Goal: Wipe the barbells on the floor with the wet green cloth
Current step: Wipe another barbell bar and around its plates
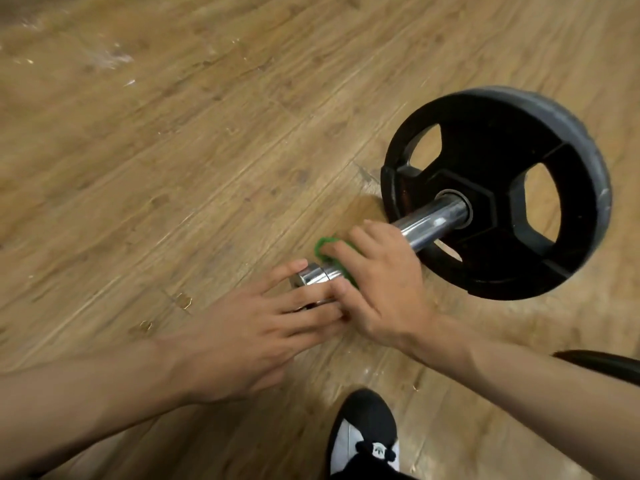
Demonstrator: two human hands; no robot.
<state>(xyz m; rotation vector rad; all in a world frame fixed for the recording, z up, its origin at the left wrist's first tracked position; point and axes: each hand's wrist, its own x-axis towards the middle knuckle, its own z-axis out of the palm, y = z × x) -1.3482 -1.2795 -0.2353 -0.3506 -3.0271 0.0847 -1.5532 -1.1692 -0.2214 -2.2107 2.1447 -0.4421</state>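
1. The wood-look plank floor [173,150] lies open on the far side and to the left of the round black rubber weight plate [498,161]. The plate stands on its edge on the floor.
2. The chrome steel barbell sleeve [429,225] runs out of the plate's hub toward the person. Its free end lies to the plate's lower left.
3. On the near side of the plate there is less room. A black and white sports shoe [363,431] stands there, and a dark curved edge [602,362] enters from the right border, cut off so that I cannot tell what it is.
4. The right hand [384,289] curls over the sleeve between the plate and the free end, its grip clamped on a crumpled green cloth [323,244] pressed against the chrome.
5. The left hand [242,327] has its grip apart. The fingers are straight and spread, resting on the sleeve's end farthest from the plate, just beside the right thumb.
6. Most of the cloth is hidden under the right hand, and only a green fringe shows. The barbell beyond the plate is hidden. The floor is blurred.
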